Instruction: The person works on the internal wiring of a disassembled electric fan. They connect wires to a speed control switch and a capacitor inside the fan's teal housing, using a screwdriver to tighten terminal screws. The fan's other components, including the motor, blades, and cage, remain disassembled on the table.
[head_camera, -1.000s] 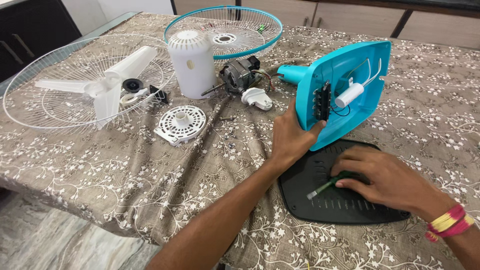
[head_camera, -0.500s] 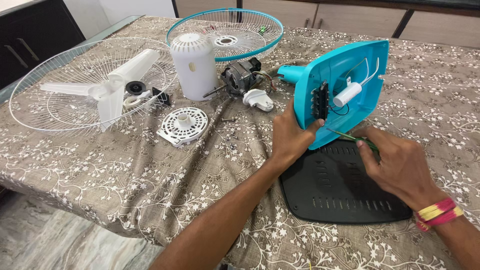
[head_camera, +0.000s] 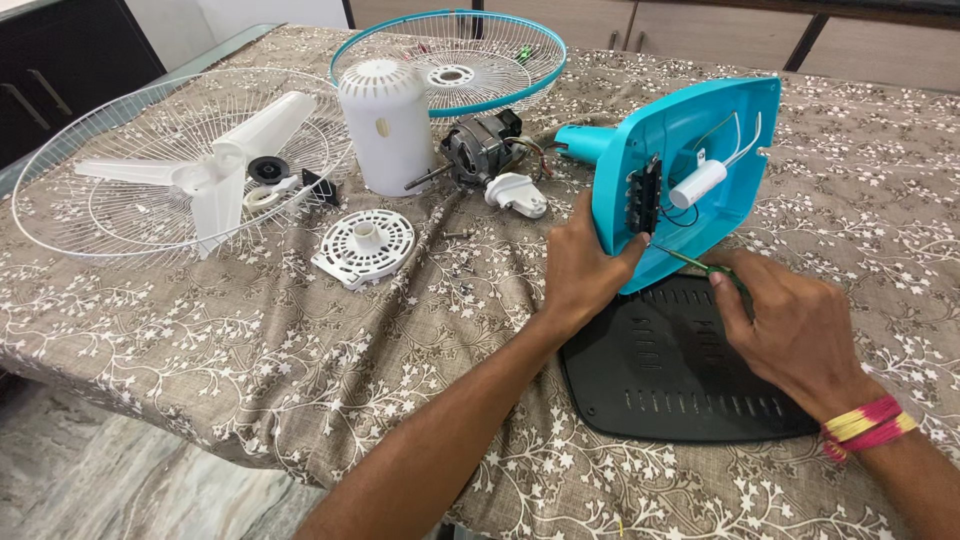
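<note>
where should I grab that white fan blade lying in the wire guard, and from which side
Probably at the central hub of the white fan blade, coming straight down from above. Its three thin blades spread flat across the wire guard, so the raised hub is the thickest, most exposed part.

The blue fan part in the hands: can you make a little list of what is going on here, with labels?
left hand: steadies the tilted blue fan base by its edge
right hand: holds a green screwdriver, tip at the black switch block
under the base: black cover plate flat on the table
behind: motor, white motor cover, blue-rimmed grill
left side: white grill with the white fan blade on it
table: flowered cloth
</note>
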